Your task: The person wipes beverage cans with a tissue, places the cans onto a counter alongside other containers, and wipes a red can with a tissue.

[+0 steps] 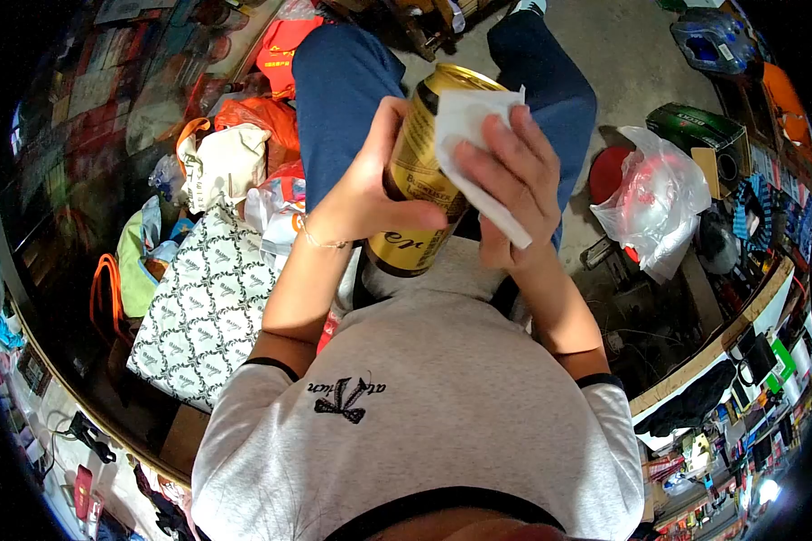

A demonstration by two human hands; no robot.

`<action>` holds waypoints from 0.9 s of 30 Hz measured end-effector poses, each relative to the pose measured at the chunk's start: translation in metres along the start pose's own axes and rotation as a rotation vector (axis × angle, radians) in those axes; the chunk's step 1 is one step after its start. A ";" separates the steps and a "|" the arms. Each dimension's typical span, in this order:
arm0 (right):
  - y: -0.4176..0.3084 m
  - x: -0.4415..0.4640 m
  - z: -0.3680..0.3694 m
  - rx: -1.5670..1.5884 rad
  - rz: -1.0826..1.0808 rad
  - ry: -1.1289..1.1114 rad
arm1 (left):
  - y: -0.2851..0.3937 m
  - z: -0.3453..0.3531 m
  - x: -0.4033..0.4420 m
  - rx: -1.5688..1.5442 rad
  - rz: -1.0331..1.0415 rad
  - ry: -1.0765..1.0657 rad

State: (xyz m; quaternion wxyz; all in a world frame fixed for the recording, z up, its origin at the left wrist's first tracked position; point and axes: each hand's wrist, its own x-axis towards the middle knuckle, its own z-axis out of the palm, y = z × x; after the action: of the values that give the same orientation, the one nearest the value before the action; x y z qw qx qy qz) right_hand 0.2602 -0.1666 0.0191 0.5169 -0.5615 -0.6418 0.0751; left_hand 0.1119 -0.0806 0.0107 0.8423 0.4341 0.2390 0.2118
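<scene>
My left hand [363, 200] is wrapped round a tall gold and black beer can [415, 167], which leans slightly to the right above my lap. The can's gold top rim faces away from me, and printed lettering shows on its side. In my right hand [525, 185] is a folded white tissue [463, 113], spread under the fingers and laid against the can's right side. Those fingers are a little blurred. The tissue and my left thumb cover part of the can.
A white box with a dark floral pattern [209, 311] stands on my left, near a cream bag [226, 162] and red bags [260, 122]. To my right lie a clear plastic bag [654, 203], a green box [695, 126] and blue-tinted bottles [711, 43].
</scene>
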 end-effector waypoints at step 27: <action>-0.005 -0.009 0.006 0.745 0.637 0.042 | -0.003 0.010 -0.012 -0.726 -0.192 -0.186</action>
State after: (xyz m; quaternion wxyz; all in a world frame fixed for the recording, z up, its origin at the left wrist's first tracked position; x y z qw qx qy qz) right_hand 0.2506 -0.1726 0.0148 0.6467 -0.5084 -0.3570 0.4425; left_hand 0.1084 -0.0952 0.0162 0.9753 0.1009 0.1107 0.1625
